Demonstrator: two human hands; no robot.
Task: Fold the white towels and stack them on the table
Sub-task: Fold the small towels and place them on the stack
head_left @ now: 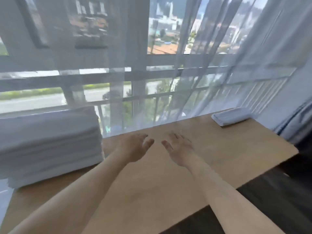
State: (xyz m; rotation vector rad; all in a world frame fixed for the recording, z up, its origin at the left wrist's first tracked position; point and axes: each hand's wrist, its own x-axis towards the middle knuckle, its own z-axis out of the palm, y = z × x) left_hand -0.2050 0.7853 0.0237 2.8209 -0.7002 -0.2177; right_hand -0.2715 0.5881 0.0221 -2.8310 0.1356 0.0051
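Left of frame, blurred towel stack (pixel 49 147)

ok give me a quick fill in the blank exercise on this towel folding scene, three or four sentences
1. The tall stack of white towels sits on the person's ____ side of the table.
2. The single folded towel lies at the table's far ____ corner.
3. Both the left hand and the right hand hold ____.
4. Behind the table hangs a sheer ____.

Missing words: left; right; nothing; curtain

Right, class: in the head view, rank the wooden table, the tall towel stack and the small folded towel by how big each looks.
1. wooden table
2. tall towel stack, though it sits nearer the camera
3. small folded towel, farther away
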